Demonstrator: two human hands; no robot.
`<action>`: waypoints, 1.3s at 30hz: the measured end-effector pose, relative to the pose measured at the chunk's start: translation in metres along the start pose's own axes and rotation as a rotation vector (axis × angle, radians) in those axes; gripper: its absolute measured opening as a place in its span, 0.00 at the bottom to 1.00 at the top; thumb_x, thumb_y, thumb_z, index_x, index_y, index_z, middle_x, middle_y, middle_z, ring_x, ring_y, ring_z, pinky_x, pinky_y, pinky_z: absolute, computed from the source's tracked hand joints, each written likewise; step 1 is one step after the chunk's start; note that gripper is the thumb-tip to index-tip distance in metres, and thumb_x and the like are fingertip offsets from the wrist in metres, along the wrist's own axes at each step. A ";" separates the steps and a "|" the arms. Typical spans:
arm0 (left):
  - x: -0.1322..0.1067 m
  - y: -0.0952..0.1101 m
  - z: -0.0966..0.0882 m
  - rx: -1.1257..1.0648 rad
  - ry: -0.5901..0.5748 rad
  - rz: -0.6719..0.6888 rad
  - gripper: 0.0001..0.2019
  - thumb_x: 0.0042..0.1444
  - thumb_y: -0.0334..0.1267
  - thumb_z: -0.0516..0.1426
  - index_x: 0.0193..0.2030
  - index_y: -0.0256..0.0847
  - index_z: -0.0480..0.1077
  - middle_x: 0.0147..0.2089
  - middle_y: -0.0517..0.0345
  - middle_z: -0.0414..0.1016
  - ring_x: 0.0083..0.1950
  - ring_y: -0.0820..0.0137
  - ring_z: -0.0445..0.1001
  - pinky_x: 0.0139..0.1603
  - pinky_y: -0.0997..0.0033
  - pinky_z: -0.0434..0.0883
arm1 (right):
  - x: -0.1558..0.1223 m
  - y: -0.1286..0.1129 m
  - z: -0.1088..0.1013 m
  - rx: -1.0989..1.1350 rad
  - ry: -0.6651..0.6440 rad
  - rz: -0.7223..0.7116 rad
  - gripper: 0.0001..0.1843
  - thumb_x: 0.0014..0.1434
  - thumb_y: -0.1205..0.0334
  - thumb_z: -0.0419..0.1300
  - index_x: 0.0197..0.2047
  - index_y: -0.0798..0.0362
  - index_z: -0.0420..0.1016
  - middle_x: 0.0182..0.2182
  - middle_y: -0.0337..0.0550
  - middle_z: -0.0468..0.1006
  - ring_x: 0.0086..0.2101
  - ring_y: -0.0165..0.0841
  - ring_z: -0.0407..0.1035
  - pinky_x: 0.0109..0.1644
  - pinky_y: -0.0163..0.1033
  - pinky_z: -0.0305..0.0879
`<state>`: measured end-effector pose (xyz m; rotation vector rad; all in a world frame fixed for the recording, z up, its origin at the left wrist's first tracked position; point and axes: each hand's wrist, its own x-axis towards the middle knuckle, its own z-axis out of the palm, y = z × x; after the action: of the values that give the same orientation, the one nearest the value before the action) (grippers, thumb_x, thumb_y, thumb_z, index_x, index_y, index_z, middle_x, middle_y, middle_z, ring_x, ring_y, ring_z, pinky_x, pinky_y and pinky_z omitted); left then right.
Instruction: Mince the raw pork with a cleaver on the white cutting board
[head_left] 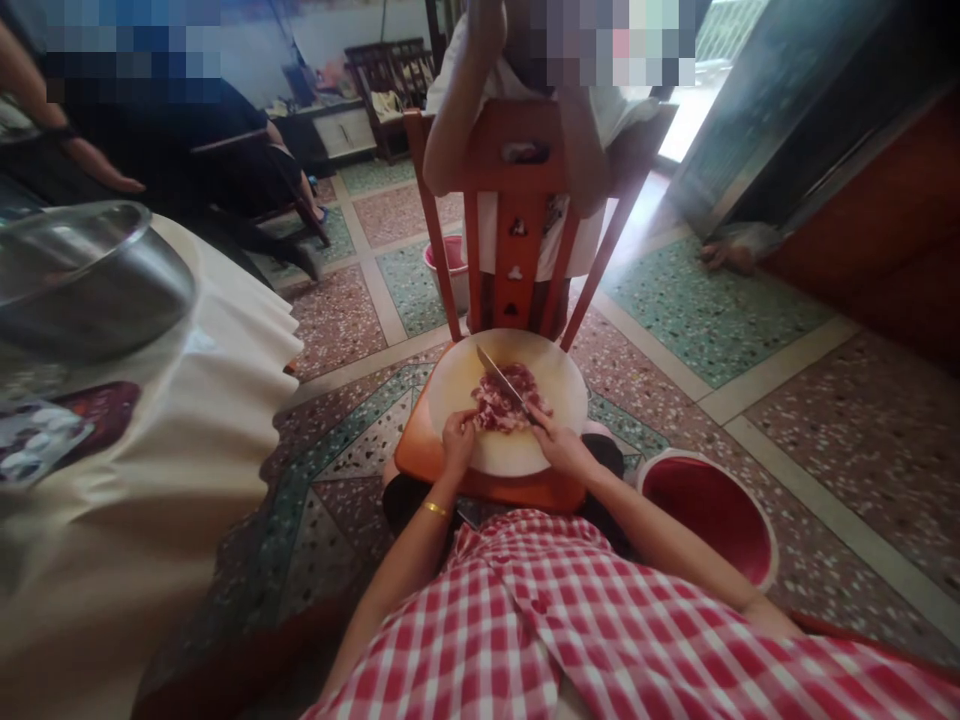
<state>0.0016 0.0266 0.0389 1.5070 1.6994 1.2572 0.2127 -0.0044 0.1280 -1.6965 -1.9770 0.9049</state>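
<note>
A round pale cutting board (559,375) lies on the orange seat of a wooden chair (517,170) in front of me. A heap of red raw meat (499,400) sits in its middle. My right hand (559,440) is closed around the handle of a knife (501,376), whose blade slants up to the left over the meat. My left hand (457,435), with a gold bangle at the wrist, curls its fingers against the near left side of the meat.
A person sits on the far side of the chair (525,120). A red bucket (712,510) stands on the tiled floor at my right. At left a table with a pale cloth (187,420) carries a large steel bowl (82,280). Another person sits behind it.
</note>
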 end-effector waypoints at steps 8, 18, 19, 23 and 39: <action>-0.004 -0.026 0.006 -0.064 0.032 -0.085 0.12 0.51 0.31 0.49 0.37 0.38 0.73 0.37 0.53 0.75 0.40 0.70 0.72 0.45 0.68 0.69 | 0.001 0.000 0.007 -0.111 0.007 0.040 0.27 0.62 0.62 0.46 0.64 0.50 0.53 0.43 0.49 0.78 0.37 0.42 0.74 0.42 0.43 0.68; -0.008 -0.027 0.005 -0.076 -0.031 -0.023 0.11 0.51 0.30 0.48 0.36 0.39 0.72 0.36 0.55 0.74 0.40 0.70 0.72 0.45 0.69 0.69 | 0.007 -0.003 0.004 -0.067 0.040 0.011 0.27 0.63 0.60 0.45 0.65 0.48 0.50 0.49 0.46 0.74 0.44 0.40 0.72 0.47 0.42 0.66; -0.008 -0.026 0.004 -0.071 -0.040 -0.011 0.11 0.51 0.30 0.49 0.35 0.39 0.72 0.36 0.55 0.74 0.40 0.71 0.72 0.45 0.69 0.69 | 0.008 -0.001 0.005 -0.083 -0.001 0.048 0.27 0.63 0.61 0.45 0.65 0.49 0.51 0.47 0.47 0.76 0.43 0.40 0.72 0.46 0.42 0.66; -0.008 -0.024 0.002 -0.054 -0.071 0.023 0.12 0.51 0.30 0.48 0.36 0.39 0.72 0.36 0.55 0.74 0.40 0.71 0.72 0.45 0.69 0.69 | 0.009 -0.003 -0.001 -0.062 0.063 -0.035 0.26 0.63 0.60 0.45 0.65 0.46 0.51 0.50 0.45 0.73 0.45 0.39 0.71 0.50 0.41 0.64; -0.010 -0.026 0.005 0.036 -0.038 0.070 0.11 0.50 0.28 0.49 0.34 0.39 0.72 0.34 0.56 0.73 0.39 0.71 0.71 0.44 0.69 0.68 | 0.010 -0.005 -0.001 -0.015 0.099 -0.029 0.27 0.64 0.61 0.43 0.66 0.48 0.48 0.53 0.47 0.70 0.47 0.40 0.69 0.51 0.44 0.63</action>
<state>-0.0034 0.0203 0.0113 1.6148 1.6665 1.2313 0.2075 0.0050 0.1306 -1.6833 -1.9428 0.7821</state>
